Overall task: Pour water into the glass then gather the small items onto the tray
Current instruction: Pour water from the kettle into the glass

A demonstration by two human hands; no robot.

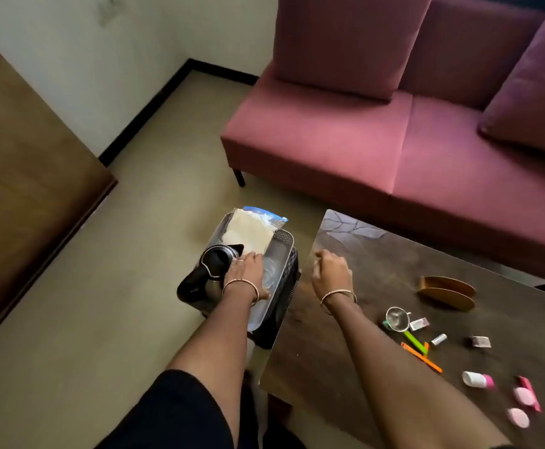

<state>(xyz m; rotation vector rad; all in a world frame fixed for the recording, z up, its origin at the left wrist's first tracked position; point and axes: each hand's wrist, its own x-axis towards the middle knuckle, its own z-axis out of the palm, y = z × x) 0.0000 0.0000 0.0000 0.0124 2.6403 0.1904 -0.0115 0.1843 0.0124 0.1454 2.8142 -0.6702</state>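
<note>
The left hand (pixel 247 270) reaches over the tray (pixel 281 254), fingers straight, gripping nothing, between the kettle (pixel 216 264) and the glass (pixel 270 274). The right hand (pixel 331 275) hovers curled above the table (pixel 378 270) edge, and whether it holds anything cannot be told. The small items (pixel 473 379) lie on the table, their labels too small to read.

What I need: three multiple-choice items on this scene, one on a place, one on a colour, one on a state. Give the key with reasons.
1. The strainer lies on: A the floor; B the table; C a shelf.
2. The sofa is: A grey; B green; C pinkish maroon.
3. The kettle is: A upright; B on its side; C upside down.

Key: B, the strainer rests on the dark tabletop. C, seat and cushions show that colour. A, its mouth faces up as it stands on the tray.
</note>
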